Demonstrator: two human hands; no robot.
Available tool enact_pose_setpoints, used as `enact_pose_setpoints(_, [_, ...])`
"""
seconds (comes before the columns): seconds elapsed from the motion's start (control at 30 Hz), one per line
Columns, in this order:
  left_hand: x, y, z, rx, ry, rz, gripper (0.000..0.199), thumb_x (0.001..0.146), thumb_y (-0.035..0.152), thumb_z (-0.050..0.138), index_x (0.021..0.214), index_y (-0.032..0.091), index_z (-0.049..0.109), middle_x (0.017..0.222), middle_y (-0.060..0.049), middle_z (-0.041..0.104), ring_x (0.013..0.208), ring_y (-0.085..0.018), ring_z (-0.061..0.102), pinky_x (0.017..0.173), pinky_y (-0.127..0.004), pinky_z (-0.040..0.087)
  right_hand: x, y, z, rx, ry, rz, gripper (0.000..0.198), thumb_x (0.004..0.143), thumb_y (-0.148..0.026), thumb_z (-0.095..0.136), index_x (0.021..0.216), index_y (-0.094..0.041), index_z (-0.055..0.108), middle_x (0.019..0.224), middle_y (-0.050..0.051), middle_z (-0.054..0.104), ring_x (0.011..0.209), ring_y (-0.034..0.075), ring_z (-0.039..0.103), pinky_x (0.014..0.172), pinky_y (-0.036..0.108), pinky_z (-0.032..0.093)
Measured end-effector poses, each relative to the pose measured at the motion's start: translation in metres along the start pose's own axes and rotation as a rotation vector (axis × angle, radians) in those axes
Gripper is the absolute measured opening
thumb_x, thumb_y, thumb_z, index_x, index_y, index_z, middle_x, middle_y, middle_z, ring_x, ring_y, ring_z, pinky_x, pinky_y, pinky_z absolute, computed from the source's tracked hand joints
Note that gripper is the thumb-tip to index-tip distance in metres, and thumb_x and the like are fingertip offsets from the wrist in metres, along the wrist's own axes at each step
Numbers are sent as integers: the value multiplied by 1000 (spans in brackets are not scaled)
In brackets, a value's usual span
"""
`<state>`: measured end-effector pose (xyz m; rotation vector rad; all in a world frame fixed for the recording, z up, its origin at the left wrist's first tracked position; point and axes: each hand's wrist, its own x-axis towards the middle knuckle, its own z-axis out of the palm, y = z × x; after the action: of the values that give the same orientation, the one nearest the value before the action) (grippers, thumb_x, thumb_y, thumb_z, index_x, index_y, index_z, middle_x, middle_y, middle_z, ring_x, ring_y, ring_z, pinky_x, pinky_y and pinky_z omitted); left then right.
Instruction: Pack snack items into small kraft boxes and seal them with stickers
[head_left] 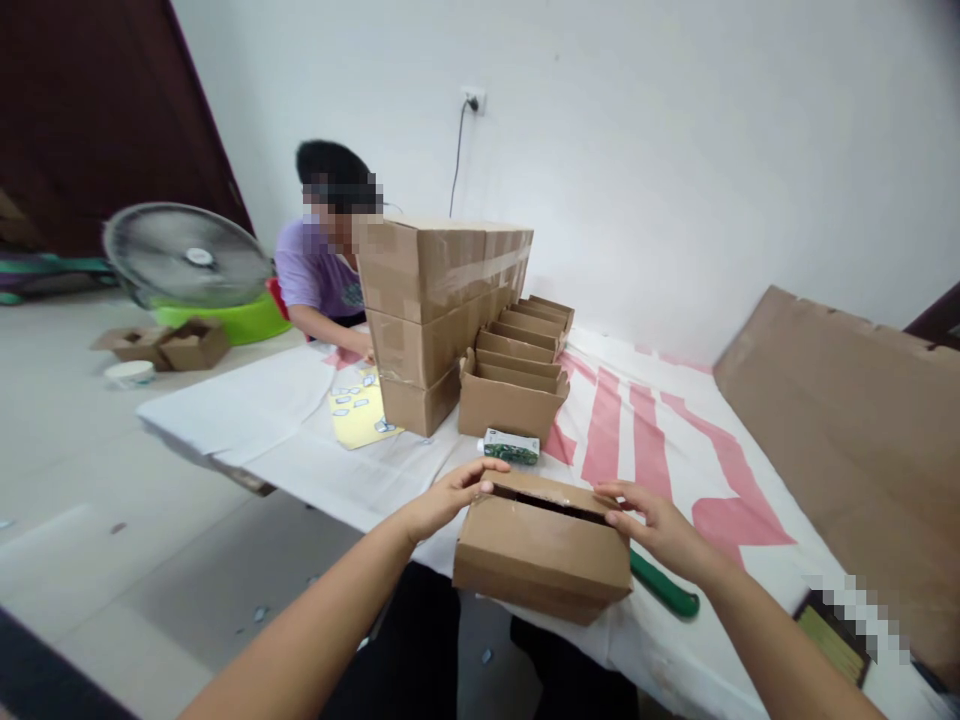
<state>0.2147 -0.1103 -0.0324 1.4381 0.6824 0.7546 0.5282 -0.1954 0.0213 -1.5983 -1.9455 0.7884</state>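
Note:
A brown cardboard box (540, 550) sits at the front edge of the table, its top flaps nearly meeting with a dark gap between them. My left hand (459, 492) grips its far left corner, thumb and fingers at the flap edge. At the right end, my right hand (651, 518) holds the box in the same way, its fingertips on the flaps. Just beyond the box lies a small green and white carton (511, 447). A green handle (666, 585) sticks out to the right of the box; what it belongs to is hidden.
Sealed boxes (420, 320) are stacked beyond my left hand, with a row of open boxes (514, 400) beside them. Across the table sits a person (319, 265) near a yellow sheet (360, 415). A large cardboard sheet (847, 430) leans at the right; a fan (191, 255) stands left.

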Motion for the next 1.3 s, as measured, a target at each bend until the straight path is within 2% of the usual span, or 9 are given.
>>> enact_pose_setpoints(0.17, [4,4,8,59,86,17,46,78,56,58,107,20,59,100,-4,63,98,-24,56,89,-35,40,7,-12,1,-124,96,-91,35,77,-28,63,112,-23,64,119,8,64,113,27,55,99,45,42])
enact_pose_setpoints(0.3, [4,4,7,74,61,10,46,79,56,56,110,22,57,103,-4,62,99,-24,54,89,-35,40,18,-31,14,-198,129,-164,27,78,-27,60,104,-22,66,108,7,68,104,25,59,94,43,44])
enact_pose_setpoints(0.43, [1,1,5,82,49,10,46,79,57,56,110,23,56,108,-4,59,101,-24,52,91,-36,38,28,-45,29,-143,99,-231,16,81,-24,55,91,-23,67,97,4,70,94,21,62,87,37,46])
enact_pose_setpoints(0.6, [-2,-2,5,65,25,1,44,81,56,54,112,25,52,109,-3,56,101,-24,51,91,-36,38,33,-43,35,114,139,-67,14,80,-29,54,74,-20,62,74,1,67,70,16,61,68,30,47])
enact_pose_setpoints(0.73, [-4,-3,5,80,3,-7,46,83,56,51,117,25,49,114,-4,55,105,-25,50,94,-37,37,27,-35,27,260,205,9,18,78,-36,56,74,-19,58,71,2,67,68,17,61,66,30,48])
enact_pose_setpoints(0.93, [-6,-5,3,185,20,-14,50,83,56,50,122,25,47,127,-6,51,117,-28,45,100,-37,35,-25,-4,1,-84,395,-34,15,80,-31,55,83,-20,65,85,4,69,81,19,62,76,32,47])
enact_pose_setpoints(1.03, [-4,-8,2,245,48,-3,47,85,55,49,121,25,48,133,-5,49,123,-29,41,103,-36,33,-64,19,-1,-124,254,65,12,79,-25,54,81,-20,65,81,3,69,76,18,61,71,30,47])
enact_pose_setpoints(1.17, [0,-17,3,238,66,-17,49,85,55,47,124,25,46,134,-6,49,122,-29,43,101,-36,36,-107,45,24,-187,-18,217,13,76,-16,52,76,-20,64,75,1,66,70,16,60,66,27,45])
enact_pose_setpoints(1.3, [0,-23,3,233,100,-22,51,84,57,48,124,25,47,133,-7,49,119,-29,46,99,-36,38,-125,60,65,-550,6,232,20,78,-8,45,76,-19,61,80,6,62,79,19,57,72,30,44])
